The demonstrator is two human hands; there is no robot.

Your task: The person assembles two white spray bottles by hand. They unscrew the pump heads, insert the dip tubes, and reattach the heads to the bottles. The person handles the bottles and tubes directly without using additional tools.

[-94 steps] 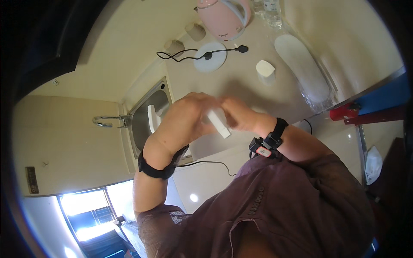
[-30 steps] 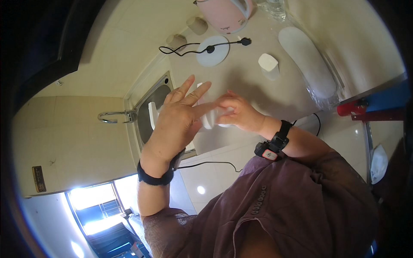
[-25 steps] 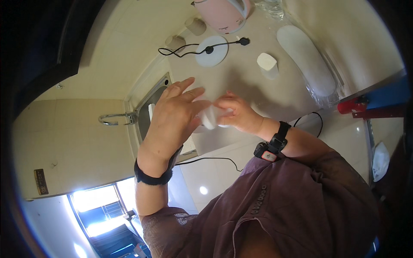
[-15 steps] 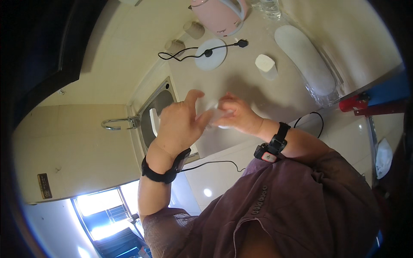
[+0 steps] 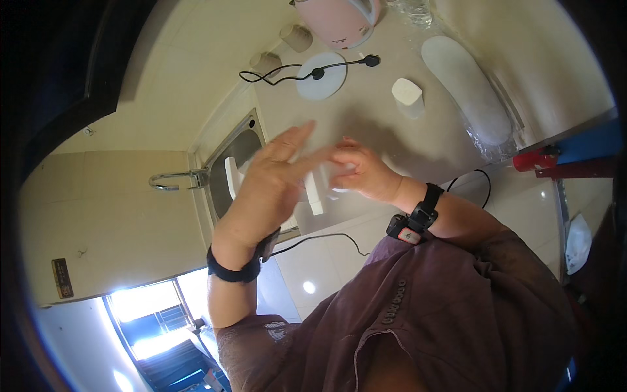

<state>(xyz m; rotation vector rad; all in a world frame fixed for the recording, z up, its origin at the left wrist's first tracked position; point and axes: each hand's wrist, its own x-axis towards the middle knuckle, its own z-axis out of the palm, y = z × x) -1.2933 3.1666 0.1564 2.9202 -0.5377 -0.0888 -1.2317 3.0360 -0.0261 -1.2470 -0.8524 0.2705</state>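
My left hand (image 5: pixel 264 189), with a black band on its wrist, hovers flat with fingers stretched toward the right, over the edge between sink and counter. My right hand (image 5: pixel 362 175), a watch on its wrist, is curled around a small white object (image 5: pixel 339 178). The left fingertips reach over the right hand's fingers. A white strip (image 5: pixel 315 196) shows just below the left fingers; I cannot tell whether it belongs to the held object.
A steel sink (image 5: pixel 243 147) with a curved faucet (image 5: pixel 173 178) lies at the left. On the counter stand a pink kettle (image 5: pixel 336 16), its round white base with a black cord (image 5: pixel 321 75), a small white cup (image 5: pixel 407 91), a long wrapped white tray (image 5: pixel 467 88) and two beige cups (image 5: pixel 297 36).
My left hand has straightened its fingers and slid them across the right hand. The right hand stays closed on the white object in about the same place.
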